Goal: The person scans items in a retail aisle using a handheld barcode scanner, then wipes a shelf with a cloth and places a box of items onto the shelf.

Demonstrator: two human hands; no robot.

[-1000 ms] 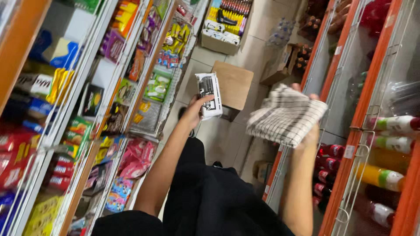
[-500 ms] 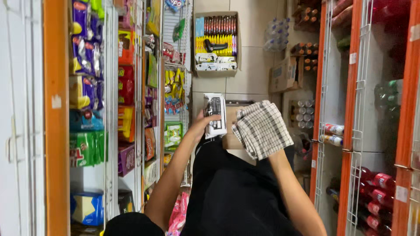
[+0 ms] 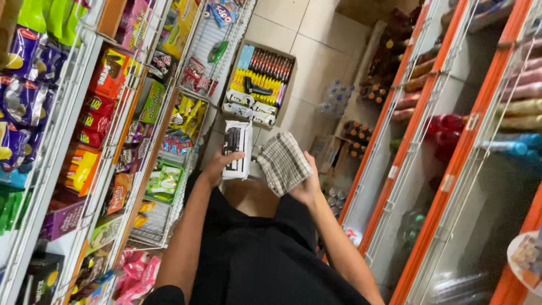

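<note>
My left hand (image 3: 216, 168) grips a white packet with dark print (image 3: 237, 149), held upright in front of me. Beside it, my right hand (image 3: 308, 186) holds a checked grey-and-white cloth (image 3: 283, 163), which drapes over the fingers. Packet and cloth are close together, nearly touching. Both arms reach forward over my black clothing (image 3: 265, 254).
A wire shelf rack (image 3: 107, 152) full of colourful snack packets runs along the left. Orange-framed glass cooler doors (image 3: 446, 169) with bottles line the right. A cardboard display box of yellow and dark packets (image 3: 261, 85) sits on the tiled floor ahead, with bottle packs (image 3: 336, 99) nearby.
The view has swung and tilted. My right hand with the cloth came in from the right, close to the packet. My left hand kept the packet.
</note>
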